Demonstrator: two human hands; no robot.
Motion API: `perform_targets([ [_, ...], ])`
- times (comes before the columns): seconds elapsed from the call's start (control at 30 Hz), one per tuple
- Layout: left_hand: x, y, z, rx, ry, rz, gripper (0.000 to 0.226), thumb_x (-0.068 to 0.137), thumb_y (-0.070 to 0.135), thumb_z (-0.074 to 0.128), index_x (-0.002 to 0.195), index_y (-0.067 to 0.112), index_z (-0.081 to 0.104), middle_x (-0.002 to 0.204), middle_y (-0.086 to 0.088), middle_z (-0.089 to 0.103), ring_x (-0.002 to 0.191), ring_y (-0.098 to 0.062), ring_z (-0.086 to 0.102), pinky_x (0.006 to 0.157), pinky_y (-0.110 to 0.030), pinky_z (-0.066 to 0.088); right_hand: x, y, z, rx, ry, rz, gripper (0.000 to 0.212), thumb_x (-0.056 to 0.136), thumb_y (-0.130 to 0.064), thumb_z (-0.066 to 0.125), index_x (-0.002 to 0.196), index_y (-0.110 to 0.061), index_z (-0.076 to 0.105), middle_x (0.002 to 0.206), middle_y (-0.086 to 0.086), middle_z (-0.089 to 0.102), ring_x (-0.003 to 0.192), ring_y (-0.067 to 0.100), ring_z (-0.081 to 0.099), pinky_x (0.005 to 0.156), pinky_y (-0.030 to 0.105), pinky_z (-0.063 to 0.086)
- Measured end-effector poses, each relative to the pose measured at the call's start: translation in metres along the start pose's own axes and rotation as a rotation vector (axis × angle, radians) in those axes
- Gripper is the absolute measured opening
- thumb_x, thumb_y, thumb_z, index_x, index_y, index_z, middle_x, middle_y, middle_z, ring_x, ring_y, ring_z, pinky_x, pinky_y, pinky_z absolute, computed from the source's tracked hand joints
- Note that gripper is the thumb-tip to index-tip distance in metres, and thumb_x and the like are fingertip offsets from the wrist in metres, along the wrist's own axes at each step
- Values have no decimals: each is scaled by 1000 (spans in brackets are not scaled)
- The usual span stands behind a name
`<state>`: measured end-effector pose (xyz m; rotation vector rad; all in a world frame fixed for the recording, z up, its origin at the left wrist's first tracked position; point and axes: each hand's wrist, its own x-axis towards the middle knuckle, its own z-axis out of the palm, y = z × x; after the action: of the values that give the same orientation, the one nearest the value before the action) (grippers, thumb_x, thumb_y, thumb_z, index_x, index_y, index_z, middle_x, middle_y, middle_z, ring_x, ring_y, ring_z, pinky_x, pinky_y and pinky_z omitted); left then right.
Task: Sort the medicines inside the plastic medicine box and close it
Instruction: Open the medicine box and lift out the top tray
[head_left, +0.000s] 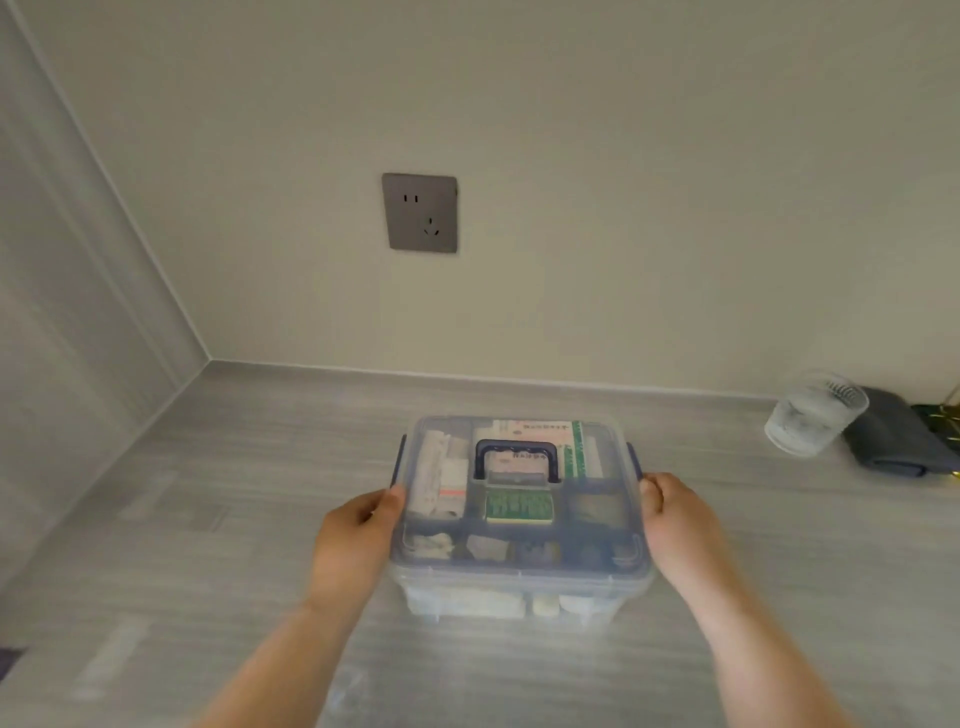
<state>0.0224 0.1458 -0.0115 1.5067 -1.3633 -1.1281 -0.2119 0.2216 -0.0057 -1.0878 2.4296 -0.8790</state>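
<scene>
A clear plastic medicine box (597, 564) stands on the grey counter with its lid on. A dark blue handle (517, 457) lies flat on the lid, and blue side latches (635, 462) sit at both ends. Through the lid I see white and green medicine cartons (556, 434), a green blister pack (518, 506) and small packets. My left hand (358, 540) grips the box's left side, thumb on the lid edge. My right hand (680, 525) grips the right side the same way.
A ribbed drinking glass (813, 413) stands at the right by the wall, with a dark folded cloth (893, 439) beside it. A grey wall socket (421, 212) is above the box. The counter meets walls at the back and left.
</scene>
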Motion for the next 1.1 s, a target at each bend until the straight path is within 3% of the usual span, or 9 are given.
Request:
perform_targets([
  [0.17,-38,-9,-11,-55,-74,-61,43,83,21,58,40,22,63,34,10,59,49,-13,53,53,-27,44,-29,22,-19,-44,-19,-2,28,93,-9,31,104,4,54,107,26,63,97,37,57,66,28,28],
  [0.3,-60,-15,-13,-110,-113,-91,36,82,21,60,47,21,66,36,12,63,37,0,58,36,-13,45,-40,46,-24,145,18,37,27,91,-3,33,103,6,57,98,26,63,87,37,57,64,30,36],
  [0.37,-67,-18,-12,-159,-125,-122,27,83,22,59,56,20,66,38,10,64,39,-3,60,35,-12,46,-44,57,-26,361,-38,175,27,91,-2,33,102,5,57,77,22,58,65,31,53,49,26,47],
  [0.47,-72,-19,-12,-154,-152,-112,28,85,21,56,58,18,65,38,6,65,42,-8,62,38,-14,49,-45,64,-31,476,-158,289,25,90,0,35,107,1,54,61,13,50,44,25,49,28,14,41],
  [0.57,-70,-18,-15,-103,-163,-117,32,88,12,50,59,12,65,44,0,63,45,-14,62,41,-17,52,-40,57,-37,168,-38,97,33,87,-3,47,120,0,47,99,23,62,83,35,62,70,27,52],
  [0.63,-70,-20,-18,-15,-186,-94,38,86,-2,40,63,13,67,50,-6,63,53,-22,62,48,-24,55,-40,40,-43,48,109,-113,34,85,-10,52,119,-4,50,115,19,61,104,34,56,87,34,42],
  [0.8,-71,-21,-16,-10,-188,-72,37,91,9,40,63,20,62,64,-8,65,67,-26,62,64,-33,54,-46,-12,-29,-171,-94,-551,26,85,-20,54,109,-15,59,111,4,64,108,23,50,83,23,33],
  [0.97,-69,-15,-15,-10,-184,-74,36,83,23,56,49,17,64,45,2,66,50,-11,63,45,-15,53,-37,-35,-16,-366,-211,-593,32,86,-21,51,117,-16,53,122,3,56,113,21,46,94,33,38],
  [1.1,-64,-9,-19,184,-243,-32,39,91,25,43,73,-2,64,68,-15,67,69,-28,63,67,-31,54,-31,-46,-15,-482,-282,-579,24,85,-15,50,109,-13,54,119,7,55,108,26,51,87,34,42],
])
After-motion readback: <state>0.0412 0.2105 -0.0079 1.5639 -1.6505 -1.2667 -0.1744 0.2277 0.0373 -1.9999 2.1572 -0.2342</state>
